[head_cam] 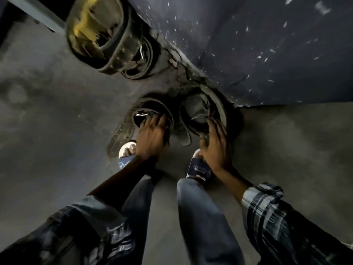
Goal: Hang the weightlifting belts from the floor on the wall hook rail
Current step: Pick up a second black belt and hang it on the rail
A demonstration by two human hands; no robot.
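Observation:
Several coiled weightlifting belts lie on the grey floor along the foot of a dark wall. My left hand [151,135] reaches down onto a black coiled belt [152,106], its fingers curled over the near rim. Beside it, my right hand [214,144] grips the near edge of a grey-lined coiled belt [198,109]. Both belts rest on the floor. Farther left sit a large belt with a yellow lining [89,29] and a smaller dark belt [139,60]. No hook rail is in view.
The dark, paint-speckled wall [267,44] meets the floor at a cracked edge just beyond the belts. My two feet in slippers [198,167] stand right before the belts. A pale metal bar [34,12] crosses the top left corner. Bare grey floor [47,111] spreads to the left.

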